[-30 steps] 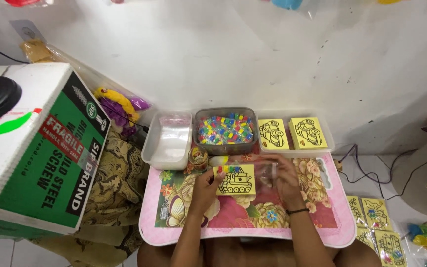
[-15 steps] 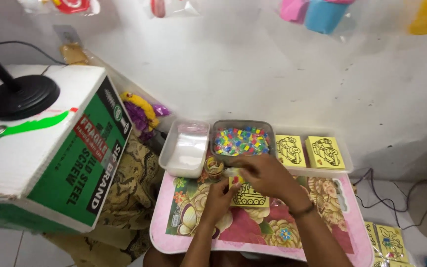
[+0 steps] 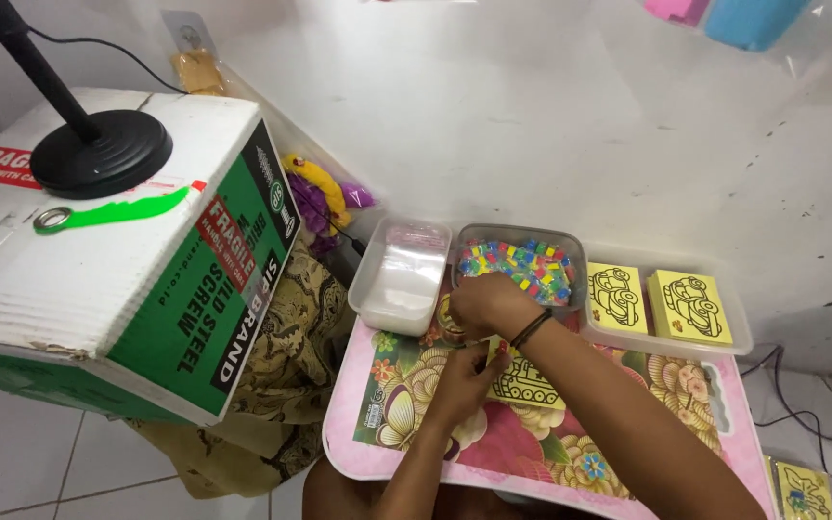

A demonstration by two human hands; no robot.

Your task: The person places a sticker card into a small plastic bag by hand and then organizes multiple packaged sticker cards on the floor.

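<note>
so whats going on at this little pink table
A person sits at a pink flowered table. Their left hand holds a yellow card with a tank outline on the tabletop, while the right hand reaches across toward the tub of small coloured pieces. More yellow cards sit in a tray alongside.

The scene is evenly lit by soft, diffuse light, with only faint shadows cast. Mild glare is seen on the white wall (image 3: 551, 116). Edges are bowed by wide-angle distortion (most at the corners); slight softness is noticeable throughout.
</note>
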